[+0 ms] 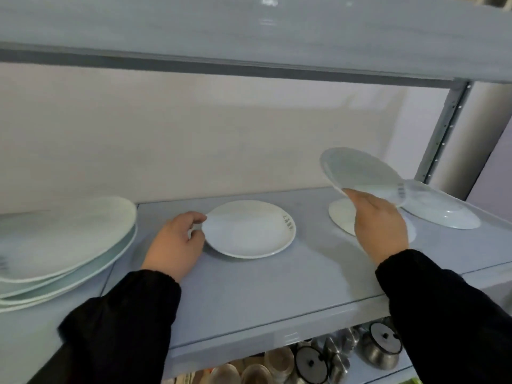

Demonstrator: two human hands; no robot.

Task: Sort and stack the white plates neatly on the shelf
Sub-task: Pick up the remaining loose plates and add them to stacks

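A small white plate [249, 230] lies flat in the middle of the grey shelf [249, 289]. My left hand [177, 242] pinches its left rim. My right hand [379, 220] holds a second white plate [360, 171] tilted up in the air above the shelf's right part. Under that hand another white plate [342, 217] lies flat, partly hidden. One more plate [443, 209] sits at the far right, overlapped by the raised plate. A stack of larger white plates [61, 245] fills the left end.
The shelf above [249, 31] hangs low over the plates. A metal upright [443, 134] stands at the back right. The wall closes off the back. Metal pots with glass lids [382, 345] sit on the shelf below.
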